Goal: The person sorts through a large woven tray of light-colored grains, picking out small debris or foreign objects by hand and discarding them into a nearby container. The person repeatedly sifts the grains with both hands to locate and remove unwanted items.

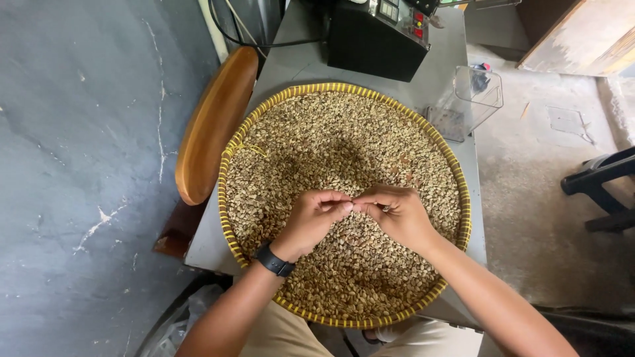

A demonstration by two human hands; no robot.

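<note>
- While both hands hover low over the beans [331,139], the left hand [312,219] and right hand [397,215] meet fingertip to fingertip near the middle of the round woven tray [228,158].
- Each hand's fingers are pinched together; whether a bean sits between them cannot be told.
- Pale beans fill the yellow-rimmed tray, which rests on a grey surface [291,63].
- Left wrist wears a black watch [274,260].
- Behind the tray stand a black machine [370,39] and a clear plastic container [473,99].
</note>
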